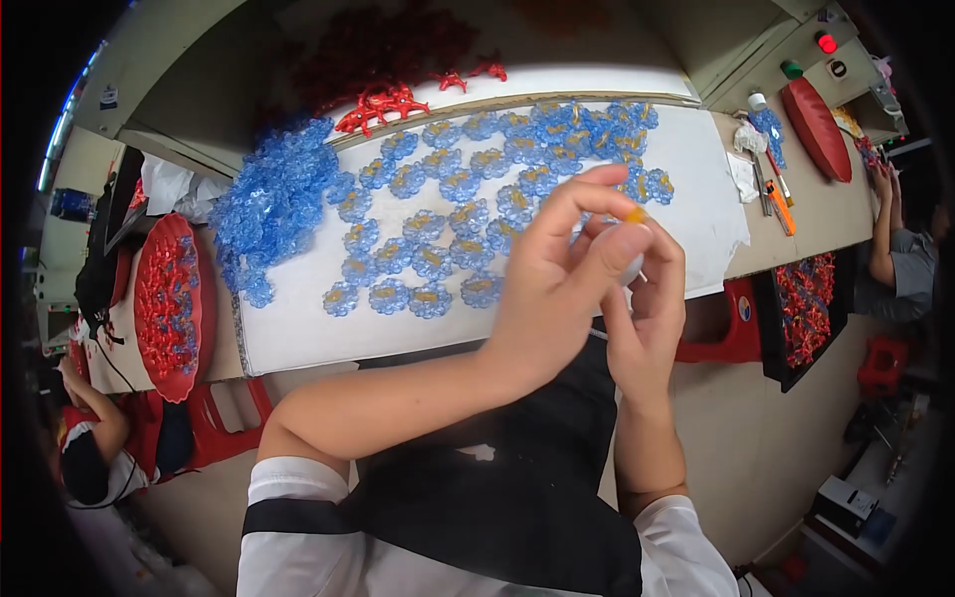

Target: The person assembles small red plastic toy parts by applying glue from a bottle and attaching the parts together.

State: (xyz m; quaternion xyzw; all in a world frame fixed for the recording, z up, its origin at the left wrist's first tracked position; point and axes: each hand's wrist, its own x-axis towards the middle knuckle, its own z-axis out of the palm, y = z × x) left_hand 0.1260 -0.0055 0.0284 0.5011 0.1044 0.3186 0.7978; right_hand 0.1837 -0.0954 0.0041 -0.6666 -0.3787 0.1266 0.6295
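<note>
My left hand [562, 289] and my right hand [652, 313] meet above the right part of the white work sheet [288, 328]. A small yellow piece [637, 214] shows at the tips of my left thumb and fingers, which are pinched together with the index finger raised. My right fingers curl in just behind, by a pale, rounded thing [634, 270] that is mostly hidden. Flower-shaped clear blue plastic pieces [430, 300], many with a yellow middle, lie in loose rows under and left of my hands.
Loose blue pieces [274, 194] form a heap at the left. Shiny red figures [383, 104] lie beyond the sheet's far edge. A red oval tray [207, 328] stands left; a cutter with an orange handle [780, 211] and another red tray [816, 129] lie right. Co-workers sit at both sides.
</note>
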